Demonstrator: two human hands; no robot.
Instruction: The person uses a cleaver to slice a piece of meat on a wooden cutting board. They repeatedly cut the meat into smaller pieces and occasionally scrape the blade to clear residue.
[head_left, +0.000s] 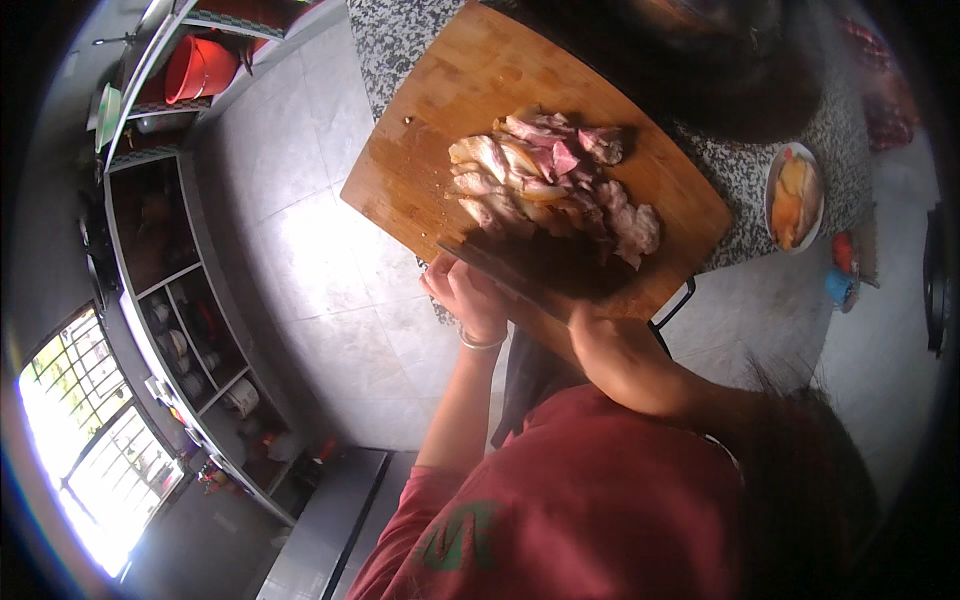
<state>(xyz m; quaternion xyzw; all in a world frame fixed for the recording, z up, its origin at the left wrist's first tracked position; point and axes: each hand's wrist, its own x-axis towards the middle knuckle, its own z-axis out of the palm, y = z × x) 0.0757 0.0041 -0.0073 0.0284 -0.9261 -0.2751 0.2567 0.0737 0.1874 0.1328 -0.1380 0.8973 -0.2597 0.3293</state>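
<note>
A wooden cutting board (420, 157) lies on a speckled stone counter. Sliced meat (540, 172) is heaped across its middle. My right hand (604, 341) is closed round the handle end of a kitchen knife (510, 279), whose dark blade points left along the board's near edge, short of the meat. At the blade's far end is my left hand (469, 292), with a bangle on its wrist; its fingers are bent beside the blade, and whether they touch or pinch it cannot be told.
A large dark pan or wok (712, 75) stands beyond the board. To the right, an oval dish (816, 217) with pieces of food sits on the speckled counter (847, 180). A black metal handle (679, 304) sticks out below the board's right corner. Shelves with a red bucket (196, 69) are at left.
</note>
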